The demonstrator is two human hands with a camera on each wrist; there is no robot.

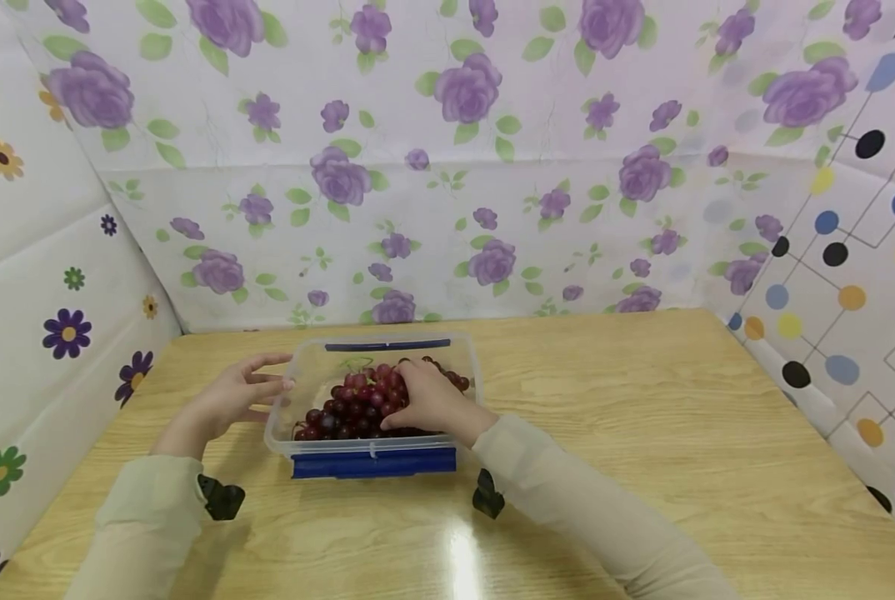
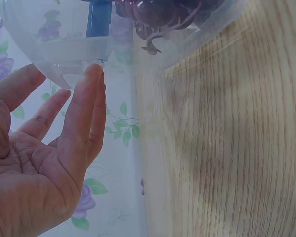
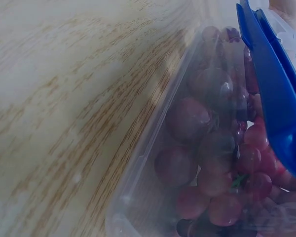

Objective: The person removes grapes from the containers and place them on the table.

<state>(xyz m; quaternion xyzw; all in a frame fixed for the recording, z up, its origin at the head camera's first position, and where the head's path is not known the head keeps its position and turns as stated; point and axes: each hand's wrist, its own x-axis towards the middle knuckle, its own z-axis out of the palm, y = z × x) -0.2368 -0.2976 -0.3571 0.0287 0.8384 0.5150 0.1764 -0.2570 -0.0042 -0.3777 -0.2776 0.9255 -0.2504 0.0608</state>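
Note:
A clear plastic food container point(image 1: 335, 447) with blue clip flaps point(image 1: 376, 463) stands on the table, its top uncovered. Dark red grapes point(image 1: 350, 410) on their stems fill much of it, piled in a bunch. My right hand point(image 1: 436, 406) reaches in over the right end and grips the bunch, thumb toward the front and fingers curved over the far side, some fingertips hidden. At the container's left end my left hand point(image 2: 44, 143) is spread with its palm up, fingertips right at the plastic rim. The right wrist view shows grapes point(image 3: 217, 180) through the clear wall.
The wooden table point(image 1: 605, 417) extends to the right and front of the container. Flower-printed sheeting point(image 1: 417, 225) rises along the back edge, with more patterned sheeting point(image 1: 35, 250) at the left and dotted sheeting point(image 1: 815, 292) at the right.

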